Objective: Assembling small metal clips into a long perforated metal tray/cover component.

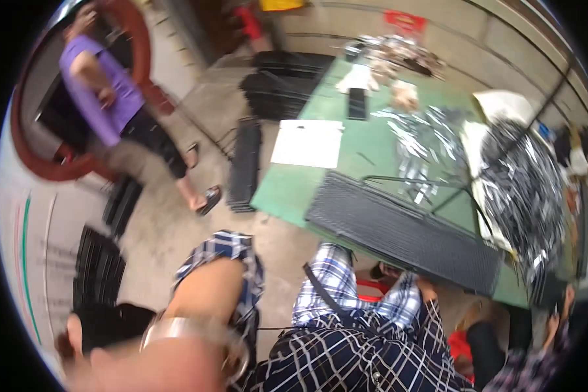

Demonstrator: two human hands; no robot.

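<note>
My left hand (166,366) is raised very close to the camera at the lower left, blurred, with a bracelet on its wrist. Its fingers are smeared and partly cut off, so any grip cannot be made out. At the table's near edge is my right hand (426,289), below a long black ribbed panel (405,228). The panel's edge and my sleeve hide most of its fingers; whether it touches the panel I cannot tell. That panel lies along the near side of the green table (287,186). Beyond it are a white sheet (307,145) and a dark phone (357,103).
Shiny clear-and-black strips (431,140) lie scattered, with a large heap (522,189) at right. A thin black rod frame (460,196) crosses there. Black stacks (245,163) stand left of the table. A person in purple (104,91) is at far left; another person's hand (469,317) shows lower right.
</note>
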